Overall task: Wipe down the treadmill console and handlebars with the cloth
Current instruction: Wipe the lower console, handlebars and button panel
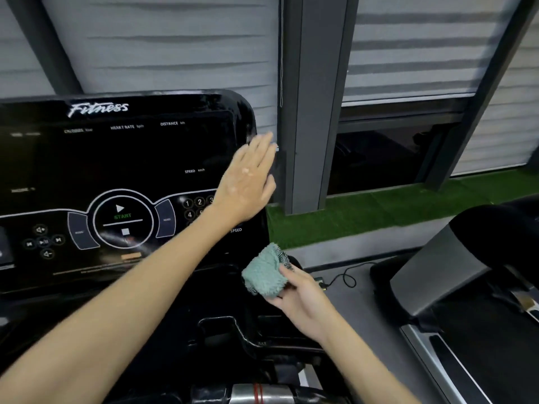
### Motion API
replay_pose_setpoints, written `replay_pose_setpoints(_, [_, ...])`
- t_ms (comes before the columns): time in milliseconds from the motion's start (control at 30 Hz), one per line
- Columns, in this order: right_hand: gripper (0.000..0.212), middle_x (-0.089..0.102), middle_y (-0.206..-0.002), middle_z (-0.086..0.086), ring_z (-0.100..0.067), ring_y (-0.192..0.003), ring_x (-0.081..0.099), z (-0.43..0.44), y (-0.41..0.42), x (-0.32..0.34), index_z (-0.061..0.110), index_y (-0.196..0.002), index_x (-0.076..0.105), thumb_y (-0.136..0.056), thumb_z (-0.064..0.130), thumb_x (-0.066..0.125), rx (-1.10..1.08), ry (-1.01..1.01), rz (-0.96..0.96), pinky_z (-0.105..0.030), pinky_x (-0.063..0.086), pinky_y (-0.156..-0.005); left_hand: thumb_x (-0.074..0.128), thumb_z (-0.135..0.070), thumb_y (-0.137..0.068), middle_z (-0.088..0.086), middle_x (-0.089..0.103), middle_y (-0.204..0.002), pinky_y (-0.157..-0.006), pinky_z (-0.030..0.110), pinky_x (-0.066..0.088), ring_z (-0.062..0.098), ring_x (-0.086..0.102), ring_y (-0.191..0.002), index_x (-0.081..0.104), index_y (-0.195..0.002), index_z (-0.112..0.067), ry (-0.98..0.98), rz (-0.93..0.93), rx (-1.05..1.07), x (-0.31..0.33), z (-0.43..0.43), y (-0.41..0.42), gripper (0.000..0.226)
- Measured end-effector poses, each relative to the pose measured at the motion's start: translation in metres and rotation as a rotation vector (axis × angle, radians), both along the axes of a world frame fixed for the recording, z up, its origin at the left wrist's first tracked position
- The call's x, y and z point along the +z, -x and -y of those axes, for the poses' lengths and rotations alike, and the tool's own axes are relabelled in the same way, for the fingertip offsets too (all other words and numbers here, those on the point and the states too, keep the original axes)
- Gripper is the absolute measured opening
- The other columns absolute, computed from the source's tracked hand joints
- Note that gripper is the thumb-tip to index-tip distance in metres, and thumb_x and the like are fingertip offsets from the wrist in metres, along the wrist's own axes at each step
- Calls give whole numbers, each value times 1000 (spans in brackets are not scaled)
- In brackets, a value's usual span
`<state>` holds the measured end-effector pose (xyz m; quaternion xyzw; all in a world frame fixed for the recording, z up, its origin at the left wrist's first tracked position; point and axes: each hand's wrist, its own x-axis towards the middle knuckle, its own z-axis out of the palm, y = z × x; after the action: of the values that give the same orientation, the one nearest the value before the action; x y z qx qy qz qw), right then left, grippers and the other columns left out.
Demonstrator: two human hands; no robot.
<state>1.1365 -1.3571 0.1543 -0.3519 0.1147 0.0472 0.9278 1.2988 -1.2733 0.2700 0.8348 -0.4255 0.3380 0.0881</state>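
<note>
A folded teal cloth (pixel 264 272) is pinched in the right hand (pixel 303 298), thumb under and fingers curled over the top edge; it is held in the air just off the lower right corner of the console (pixel 116 158), not touching it. The left hand (pixel 248 182) is seen flat and spread, fingers extended, nothing gripped; it lies over the right edge of the console near the number keys (pixel 194 207), contact with the panel cannot be told because of blur. The cloth is judged light, soft and fluffy, easily bunched; it should be taken as a wad across the folded middle so a broad pad faces outward and no loose corner drags. The console face is glossy black, smooth and probably slippery under dry fabric; light, even pressure is judged enough, and the START button (pixel 122 212) and keys may be triggered if pressed hard. Handlebars are barely seen; a silver bar with red bands (pixel 256 393) shows at the bottom edge, untouched by the cloth. A second treadmill (pixel 455 275) stands well apart to the right; a cable (pixel 344 275) lies on the floor between.
</note>
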Motion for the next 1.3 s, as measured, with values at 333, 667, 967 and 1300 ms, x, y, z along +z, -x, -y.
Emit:
replay_pose_setpoints(333, [34,61,-126,-22,-35,-116,59,5,-1,49,1,-130,53,-98,10,47,6,52,91,-46,50,-96,47,-44,-91,-15,72,-89,-75,27,52,2,67,-82,70,-103,-28,374,-556,-180,-30,-55,109,30])
replay_pose_setpoints(667, [27,68,-116,-16,-30,-106,66,10,7,66,4,-119,60,-100,14,44,-34,315,141,-43,51,-92,84,-25,-74,-22,55,-118,-96,17,43,3,55,-113,63,-119,-31,380,-621,-221,-47,-61,106,50])
replay_pose_setpoints(967, [25,70,-113,-8,-25,-106,66,-4,5,75,8,-116,64,-100,17,46,-80,586,123,-42,53,-91,60,-16,-95,-16,74,-96,-81,20,54,3,69,-93,69,-100,-33,794,-1102,-156,-20,-89,115,19])
replay_pose_setpoints(1300, [23,73,-104,-6,-21,-98,67,-54,-12,87,13,-98,72,-95,4,52,-97,580,201,-37,52,-86,48,-4,-95,6,71,-102,-82,39,55,20,66,-90,67,-113,-15,1369,-1628,-144,-5,-144,102,28])
